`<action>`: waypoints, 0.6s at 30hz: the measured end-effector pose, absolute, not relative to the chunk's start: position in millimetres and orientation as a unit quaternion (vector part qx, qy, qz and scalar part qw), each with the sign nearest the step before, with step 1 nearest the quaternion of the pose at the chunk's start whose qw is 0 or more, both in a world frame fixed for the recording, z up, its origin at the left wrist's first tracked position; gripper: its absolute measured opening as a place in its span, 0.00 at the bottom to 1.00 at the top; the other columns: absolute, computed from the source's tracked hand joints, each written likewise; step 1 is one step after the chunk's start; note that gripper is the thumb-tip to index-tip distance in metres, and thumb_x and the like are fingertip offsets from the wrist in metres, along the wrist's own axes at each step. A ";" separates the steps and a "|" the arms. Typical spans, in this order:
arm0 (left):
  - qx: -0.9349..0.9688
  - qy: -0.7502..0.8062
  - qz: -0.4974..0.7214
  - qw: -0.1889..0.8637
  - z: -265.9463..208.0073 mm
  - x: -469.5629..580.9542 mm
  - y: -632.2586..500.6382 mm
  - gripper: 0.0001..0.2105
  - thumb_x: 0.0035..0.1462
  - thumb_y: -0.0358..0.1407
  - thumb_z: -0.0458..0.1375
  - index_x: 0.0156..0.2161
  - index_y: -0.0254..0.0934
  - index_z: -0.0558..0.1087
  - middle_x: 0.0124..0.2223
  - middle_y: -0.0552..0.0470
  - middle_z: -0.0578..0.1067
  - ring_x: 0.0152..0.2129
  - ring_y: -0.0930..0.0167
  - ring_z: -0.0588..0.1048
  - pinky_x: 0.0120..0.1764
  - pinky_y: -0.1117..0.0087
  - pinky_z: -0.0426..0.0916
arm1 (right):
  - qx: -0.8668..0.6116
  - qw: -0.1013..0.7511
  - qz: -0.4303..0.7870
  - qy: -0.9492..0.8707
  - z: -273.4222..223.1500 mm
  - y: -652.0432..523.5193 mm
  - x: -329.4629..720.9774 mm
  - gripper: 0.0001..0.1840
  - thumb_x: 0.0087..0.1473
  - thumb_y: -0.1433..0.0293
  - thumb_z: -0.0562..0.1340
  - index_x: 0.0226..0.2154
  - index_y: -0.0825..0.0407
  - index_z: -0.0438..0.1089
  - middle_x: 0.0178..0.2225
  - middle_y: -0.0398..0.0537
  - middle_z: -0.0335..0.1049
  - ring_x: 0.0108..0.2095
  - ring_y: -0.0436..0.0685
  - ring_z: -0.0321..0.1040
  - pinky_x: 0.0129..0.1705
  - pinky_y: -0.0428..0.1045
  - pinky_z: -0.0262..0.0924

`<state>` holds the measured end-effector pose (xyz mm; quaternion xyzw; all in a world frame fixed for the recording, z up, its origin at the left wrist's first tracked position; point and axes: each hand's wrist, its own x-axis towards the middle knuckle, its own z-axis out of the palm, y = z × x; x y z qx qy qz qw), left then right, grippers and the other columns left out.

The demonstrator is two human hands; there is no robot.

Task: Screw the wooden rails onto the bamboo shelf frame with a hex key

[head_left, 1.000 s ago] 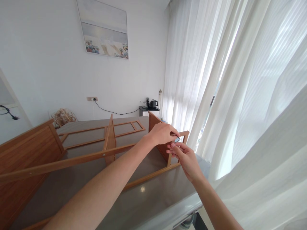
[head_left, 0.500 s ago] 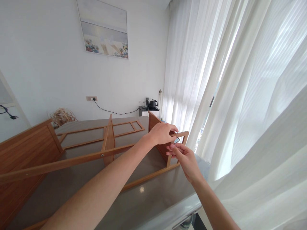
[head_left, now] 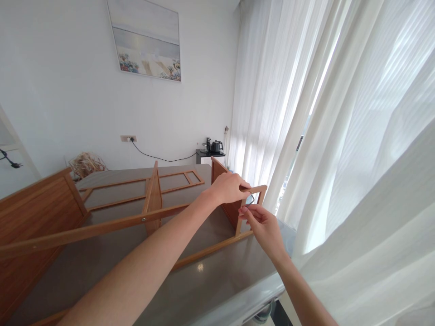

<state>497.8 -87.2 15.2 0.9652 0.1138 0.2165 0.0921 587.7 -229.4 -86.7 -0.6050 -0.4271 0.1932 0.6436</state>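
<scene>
A wooden shelf frame (head_left: 112, 227) lies on its side across a grey-covered table. Over the corner at its right end, my left hand (head_left: 228, 188) is closed around the wood, its thumb and fingers bent close to the joint. A thin dark Allen key (head_left: 252, 199) shows as a bent piece of metal between my hands. Thumb and fingers of my right hand (head_left: 263, 226), just below, pinch its lower part. Its upper end sits by my left fingertips, where they hide the screw point. The end board (head_left: 231, 215) stands partly behind my left hand.
The grey table cover (head_left: 210, 280) runs under the frame. White curtains (head_left: 326, 136) hang close on the right. At the back are a black kettle (head_left: 216, 146) on a small cabinet, a wall socket (head_left: 128, 138) with a cord, and a dried straw bundle (head_left: 86, 165).
The Allen key has turned a little between my hands, and my right hand has shifted slightly with it. My left hand stays at the frame's corner.
</scene>
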 end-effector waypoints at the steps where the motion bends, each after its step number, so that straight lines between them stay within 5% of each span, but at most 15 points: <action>1: 0.965 0.113 0.216 0.094 15.5 497.6 -87.5 0.13 0.57 0.42 0.58 0.45 0.50 0.83 0.40 0.55 0.84 0.40 0.64 0.80 0.48 0.66 0.69 | -0.614 0.642 0.171 -0.426 -88.1 -230.0 589.7 0.24 0.53 0.46 0.66 0.36 0.49 0.74 0.40 0.51 0.80 0.39 0.62 0.78 0.41 0.52 0.69; 8: 0.967 0.113 0.215 0.081 19.9 494.0 -92.7 0.18 0.58 0.40 0.58 0.53 0.53 0.79 0.35 0.57 0.83 0.35 0.66 0.80 0.40 0.68 0.69 | -0.682 0.600 0.068 -0.414 -88.8 -236.1 606.3 0.23 0.56 0.47 0.64 0.41 0.48 0.78 0.37 0.50 0.81 0.39 0.63 0.78 0.45 0.54 0.69; 18: 0.969 0.114 0.205 0.079 19.2 495.7 -91.4 0.15 0.59 0.43 0.58 0.50 0.55 0.80 0.40 0.58 0.83 0.39 0.66 0.80 0.45 0.68 0.69 | -0.703 0.559 0.010 -0.440 -97.8 -240.7 610.5 0.20 0.59 0.50 0.62 0.42 0.46 0.79 0.36 0.47 0.81 0.37 0.62 0.78 0.41 0.53 0.68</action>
